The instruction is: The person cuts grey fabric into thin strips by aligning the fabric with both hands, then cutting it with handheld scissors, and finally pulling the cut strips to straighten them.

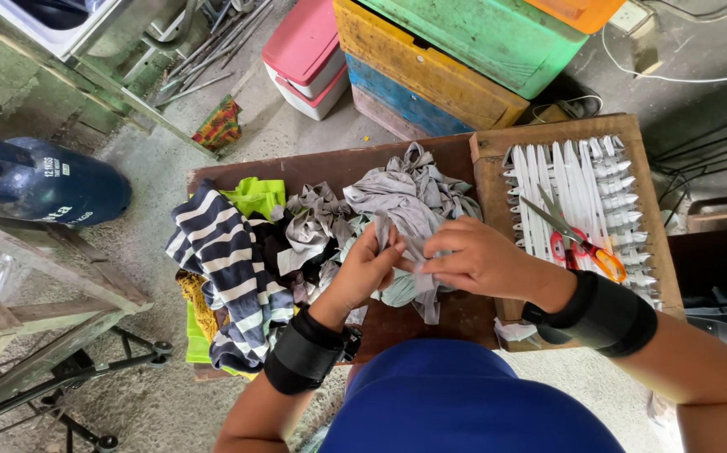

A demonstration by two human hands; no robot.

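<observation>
Grey cloth strip (410, 252) between both pinching hands

Grey cloth strip (418, 289) – its middle hidden behind both hands' fingers (443, 260).

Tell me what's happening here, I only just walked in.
A person is holding a grey fabric strip between the left hand and right hand, over a heap of cloth scraps on a brown table. Red-handled scissors lie unused on a wooden frame strung with white strips.

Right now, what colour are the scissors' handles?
Red and orange, on the scissors in the head view.
</observation>
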